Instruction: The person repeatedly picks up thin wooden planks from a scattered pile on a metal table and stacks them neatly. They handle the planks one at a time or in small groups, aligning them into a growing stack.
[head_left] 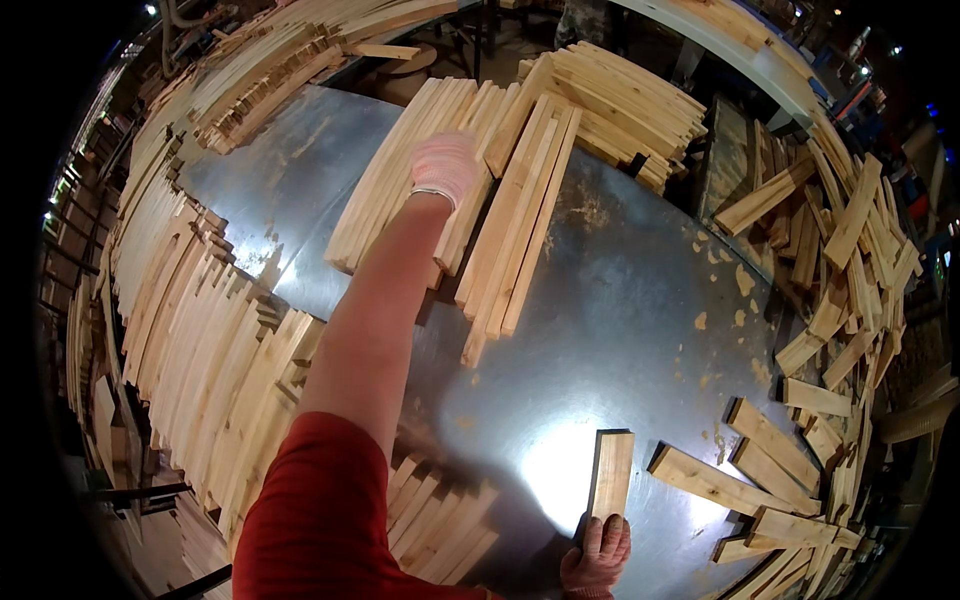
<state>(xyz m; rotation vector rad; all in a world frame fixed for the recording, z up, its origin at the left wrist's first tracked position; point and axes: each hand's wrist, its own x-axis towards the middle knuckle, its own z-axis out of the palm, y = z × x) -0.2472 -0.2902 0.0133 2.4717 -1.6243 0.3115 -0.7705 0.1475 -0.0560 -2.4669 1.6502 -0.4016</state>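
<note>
My left hand (445,167), in a pale pinkish glove, reaches far out onto a row of long wooden strips (385,190) lying side by side on a metal table (620,290). Its fingers are blurred and partly hidden, so I cannot make out whether they grip a strip. Just right of it, a wooden board (518,115) stands tilted against more long strips (520,215). Close to me at the lower right, my right hand (597,556), also gloved, is closed around the near end of a short wooden block (612,472), which points away from me.
Stacked strips (215,360) line the left side, and another stack (620,105) stands at the far edge. Short offcuts (765,465) lie scattered at the right, beside a heaped pile of wood pieces (850,250). More strips (440,520) lie below my left arm.
</note>
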